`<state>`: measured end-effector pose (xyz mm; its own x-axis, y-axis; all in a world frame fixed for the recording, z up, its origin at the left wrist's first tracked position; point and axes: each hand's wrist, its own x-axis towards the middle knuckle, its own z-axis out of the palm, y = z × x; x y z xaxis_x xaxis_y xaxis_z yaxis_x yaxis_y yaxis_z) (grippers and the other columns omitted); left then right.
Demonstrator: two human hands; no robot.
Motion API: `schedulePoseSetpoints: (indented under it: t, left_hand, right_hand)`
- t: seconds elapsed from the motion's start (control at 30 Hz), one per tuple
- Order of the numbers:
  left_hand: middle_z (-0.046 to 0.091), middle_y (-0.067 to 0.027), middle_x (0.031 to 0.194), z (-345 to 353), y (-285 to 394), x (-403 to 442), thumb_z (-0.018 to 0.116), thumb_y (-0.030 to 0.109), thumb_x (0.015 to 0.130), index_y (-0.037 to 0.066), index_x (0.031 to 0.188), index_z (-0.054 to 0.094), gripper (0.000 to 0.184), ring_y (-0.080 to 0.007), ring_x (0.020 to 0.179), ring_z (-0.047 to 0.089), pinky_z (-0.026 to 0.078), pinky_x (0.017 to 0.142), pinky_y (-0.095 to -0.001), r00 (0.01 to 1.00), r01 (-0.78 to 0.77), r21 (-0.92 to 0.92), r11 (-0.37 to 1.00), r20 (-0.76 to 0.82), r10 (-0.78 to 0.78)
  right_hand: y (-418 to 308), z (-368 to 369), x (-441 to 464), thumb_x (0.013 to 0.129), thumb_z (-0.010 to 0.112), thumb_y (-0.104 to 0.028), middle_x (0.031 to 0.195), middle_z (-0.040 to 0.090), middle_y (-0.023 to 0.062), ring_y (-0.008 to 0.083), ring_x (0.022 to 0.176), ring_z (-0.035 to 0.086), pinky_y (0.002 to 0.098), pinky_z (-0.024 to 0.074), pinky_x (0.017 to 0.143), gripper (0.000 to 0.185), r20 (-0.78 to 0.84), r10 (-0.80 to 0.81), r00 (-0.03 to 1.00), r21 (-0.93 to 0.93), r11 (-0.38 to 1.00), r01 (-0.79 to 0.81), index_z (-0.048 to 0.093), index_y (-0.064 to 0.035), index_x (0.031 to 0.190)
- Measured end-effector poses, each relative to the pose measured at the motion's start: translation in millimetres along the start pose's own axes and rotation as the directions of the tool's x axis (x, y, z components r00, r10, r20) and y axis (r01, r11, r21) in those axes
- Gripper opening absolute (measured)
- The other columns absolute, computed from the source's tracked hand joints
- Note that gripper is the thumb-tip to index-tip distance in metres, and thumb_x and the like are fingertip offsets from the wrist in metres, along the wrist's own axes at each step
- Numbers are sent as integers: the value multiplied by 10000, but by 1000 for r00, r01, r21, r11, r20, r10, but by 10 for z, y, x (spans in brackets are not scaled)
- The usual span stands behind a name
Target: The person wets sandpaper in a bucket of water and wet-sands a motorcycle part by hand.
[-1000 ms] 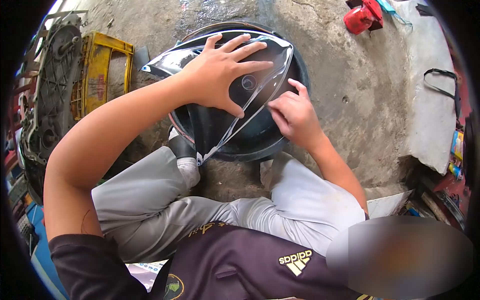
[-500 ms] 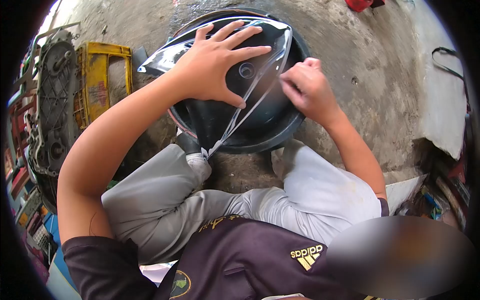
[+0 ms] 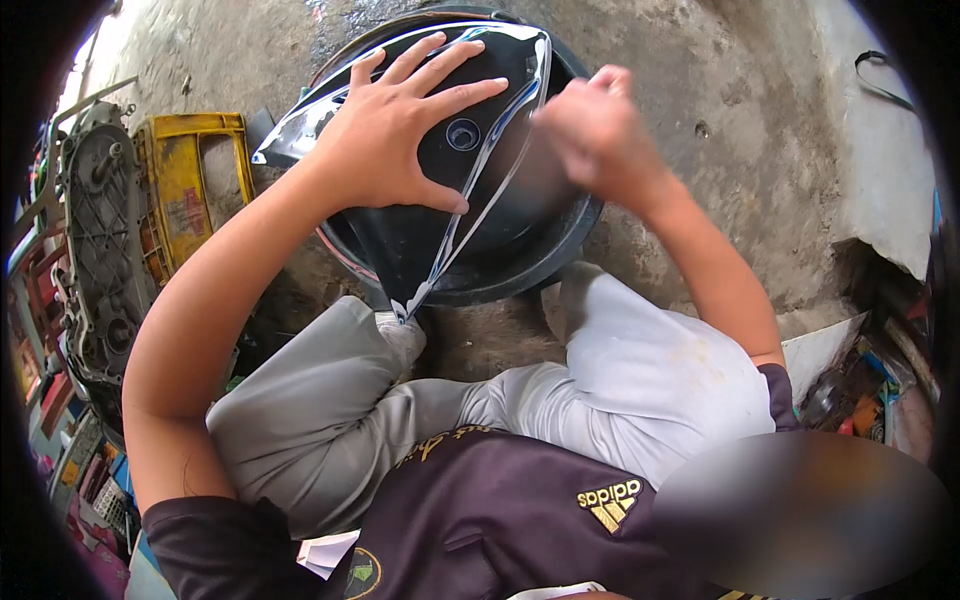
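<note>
My left hand [image 3: 385,140] is open, its fingers spread flat on a glossy black pointed panel [image 3: 400,235]. Shiny, see-through strips run along the panel's right side, and a small round mark shows right of my palm. The panel lies across a round black tub [image 3: 540,260]. At the panel's upper right edge is my right hand [image 3: 600,140], fingers curled together and blurred by motion. Whatever it pinches is too smeared to make out.
On the left stand a metal engine casing [image 3: 100,220] and a worn yellow plastic part [image 3: 182,190]. A pale slab [image 3: 880,150] lies at the right, with mixed parts [image 3: 850,395] below it. My knees are on either side below the tub.
The view has shifted, and the tub and panel appear higher and further left. My left hand stays spread on the panel. My right hand has moved up along the panel's edge.
</note>
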<state>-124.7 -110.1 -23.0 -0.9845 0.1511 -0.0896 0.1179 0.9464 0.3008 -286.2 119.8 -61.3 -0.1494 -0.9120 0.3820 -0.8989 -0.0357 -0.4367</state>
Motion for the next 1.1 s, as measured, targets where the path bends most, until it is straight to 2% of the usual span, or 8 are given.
schedulePoseSetpoints:
  t: [0.07,0.17,0.3,0.43,0.57,0.7,0.83,1.1]
  left_hand:
    - [324,-68,1705,-26,7,10,939,520,522,346,1581,467,1172,-357,1566,294,227,1230,-599,1000,-1,10,1000,6,1]
    - [330,-66,1702,-26,15,15,934,519,526,341,1580,471,1165,-361,1567,291,230,1223,-603,1000,5,-3,1000,17,-5]
    - [331,-67,1704,-59,37,28,935,519,508,325,1575,485,1173,-362,1571,285,225,1218,-607,1000,9,19,1000,29,-10]
    - [322,-66,1709,-30,15,13,935,526,505,323,1580,480,1185,-362,1573,279,226,1218,-611,1000,9,-5,1000,25,-9]
    - [322,-67,1710,-40,31,14,940,523,492,321,1578,485,1194,-362,1574,277,218,1223,-613,999,13,-16,1000,30,-13]
    - [326,-66,1708,-47,24,22,944,523,484,321,1571,494,1194,-356,1578,271,212,1226,-620,999,10,-2,1000,32,-10]
    - [333,-66,1704,-50,29,41,943,537,484,333,1569,497,1190,-345,1583,265,208,1224,-626,999,11,-1,1000,37,-11]
    - [352,-81,1691,-91,65,63,936,560,493,309,1560,514,1175,-357,1584,260,202,1210,-629,998,23,-14,1000,52,-22]
  right_hand:
    - [50,24,-54,830,655,-27,738,597,16,202,808,644,431,396,942,134,-12,108,994,28,994,-108,684,-132,909]
    - [-304,69,-166,849,678,-40,777,642,24,222,799,645,428,388,914,128,143,-88,986,67,995,79,697,-130,938]
    - [22,20,-96,779,688,-32,737,599,25,223,818,640,434,401,928,151,-32,101,994,34,994,-100,659,-138,883]
    - [-363,113,-147,802,670,-20,757,635,51,239,798,633,430,397,888,164,138,-118,983,132,986,99,679,-118,933]
    - [21,69,-120,786,663,-22,749,609,55,262,816,635,428,422,936,160,-26,89,996,68,994,-87,658,-109,920]
    - [-295,140,-240,826,649,-17,811,637,73,268,842,644,440,423,948,151,103,-67,992,134,990,53,670,-93,954]
    - [68,43,-145,828,653,-22,793,615,80,266,841,643,431,426,946,152,-27,64,998,84,995,-62,656,-82,968]
    - [66,82,-180,806,665,-30,800,625,77,275,849,632,437,422,959,150,-5,-42,999,79,996,42,645,-82,945]
